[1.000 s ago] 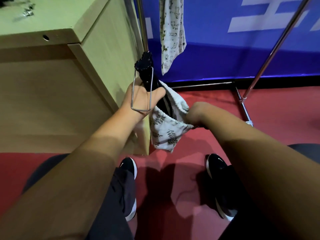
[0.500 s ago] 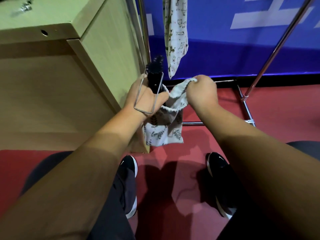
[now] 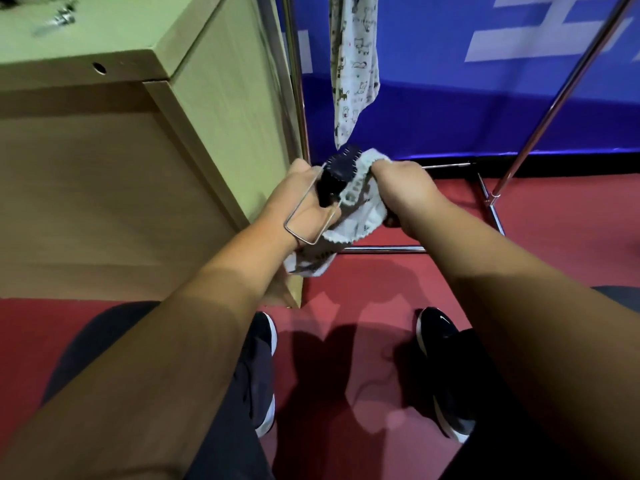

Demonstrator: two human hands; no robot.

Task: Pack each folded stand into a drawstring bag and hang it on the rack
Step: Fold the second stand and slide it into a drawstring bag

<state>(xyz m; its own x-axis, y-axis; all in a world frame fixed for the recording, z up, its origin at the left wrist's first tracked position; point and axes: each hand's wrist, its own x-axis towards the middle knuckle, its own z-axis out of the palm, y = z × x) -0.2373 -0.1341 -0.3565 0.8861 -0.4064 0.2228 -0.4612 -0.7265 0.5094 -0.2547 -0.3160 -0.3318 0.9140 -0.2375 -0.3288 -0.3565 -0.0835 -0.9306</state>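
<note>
My left hand (image 3: 298, 199) grips a folded black stand (image 3: 337, 174) with a wire loop that lies across the back of the hand. The stand's lower part sits inside a white leaf-print drawstring bag (image 3: 360, 216); its round black top sticks out of the mouth. My right hand (image 3: 403, 188) pinches the bag's rim and holds it up around the stand's top. A second printed drawstring bag (image 3: 353, 64) hangs from the metal rack (image 3: 294, 81) behind.
A light wooden desk (image 3: 194, 98) stands close at the left, with small metal parts on its top. The rack's chrome legs (image 3: 491, 202) and base bars cross the red floor ahead. A blue banner wall closes the back. My shoes are below.
My right hand has drawn the bag's rim upward, from low beside the stand to around its top. Both hands and the stand have shifted slightly right and away from me.
</note>
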